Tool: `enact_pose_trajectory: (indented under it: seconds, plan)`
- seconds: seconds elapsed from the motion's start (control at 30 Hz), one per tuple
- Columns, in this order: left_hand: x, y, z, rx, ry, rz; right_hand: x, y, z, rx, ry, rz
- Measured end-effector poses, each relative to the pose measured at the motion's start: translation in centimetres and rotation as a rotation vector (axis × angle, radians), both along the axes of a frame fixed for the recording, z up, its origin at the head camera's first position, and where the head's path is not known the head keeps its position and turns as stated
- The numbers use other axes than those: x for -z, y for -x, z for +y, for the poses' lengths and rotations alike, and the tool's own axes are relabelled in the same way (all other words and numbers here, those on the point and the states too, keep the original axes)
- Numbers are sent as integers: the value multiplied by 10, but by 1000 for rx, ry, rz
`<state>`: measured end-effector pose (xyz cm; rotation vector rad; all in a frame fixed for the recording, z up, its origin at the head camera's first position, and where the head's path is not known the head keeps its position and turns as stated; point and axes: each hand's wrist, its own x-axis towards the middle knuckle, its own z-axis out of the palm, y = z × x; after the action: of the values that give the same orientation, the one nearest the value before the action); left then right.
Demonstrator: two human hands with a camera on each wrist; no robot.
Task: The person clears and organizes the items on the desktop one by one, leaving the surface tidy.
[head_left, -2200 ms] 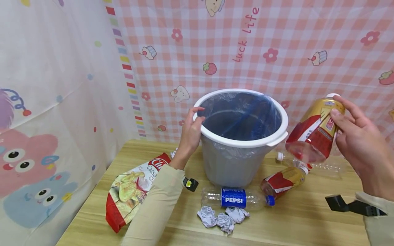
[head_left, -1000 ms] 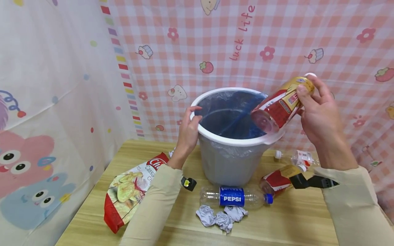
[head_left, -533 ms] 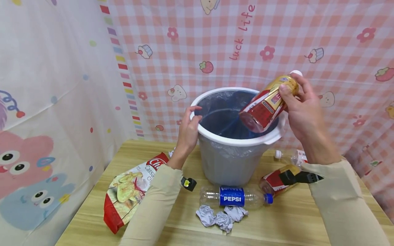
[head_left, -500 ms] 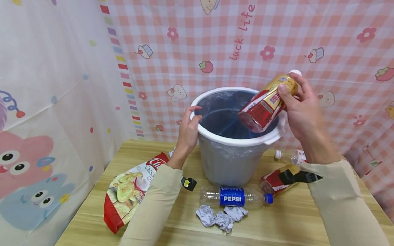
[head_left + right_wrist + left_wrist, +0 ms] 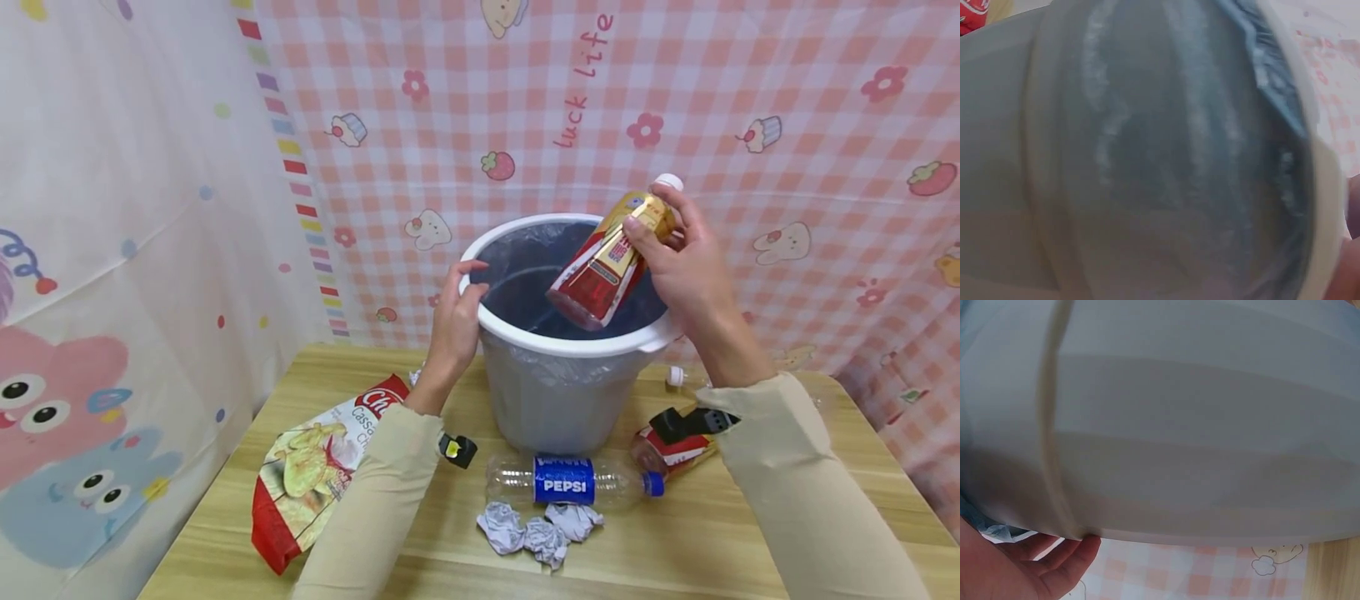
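Observation:
A grey trash bin with a white rim and a clear plastic liner stands on the table. My left hand grips the rim at its left side; in the left wrist view the fingers lie against the bin's edge. My right hand holds a plastic bottle near its neck. This bottle has a red and gold label and a white cap, and it tilts base-down over the bin's opening. In the right wrist view the lined bin wall fills most of the picture.
A Pepsi bottle lies before the bin, with several crumpled paper balls in front. Right of it lie another red-and-gold bottle, partly behind the right wrist's camera, and a clear bottle. A chip bag lies at left.
My right hand has carried the bottle leftward from beside the bin to over its opening. My left hand has kept its grip on the rim.

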<state>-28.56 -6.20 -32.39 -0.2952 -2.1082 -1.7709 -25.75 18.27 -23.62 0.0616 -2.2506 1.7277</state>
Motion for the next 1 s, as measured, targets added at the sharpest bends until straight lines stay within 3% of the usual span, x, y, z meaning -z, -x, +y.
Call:
enact_pose_trajectory:
  seconds: [0.27, 1.0]
  plan:
    - [0, 0, 2, -6, -5, 6, 9, -2, -5, -49, -71, 35]
    - [1, 1, 1, 3, -8, 8, 12, 1, -4, -120, -228, -45]
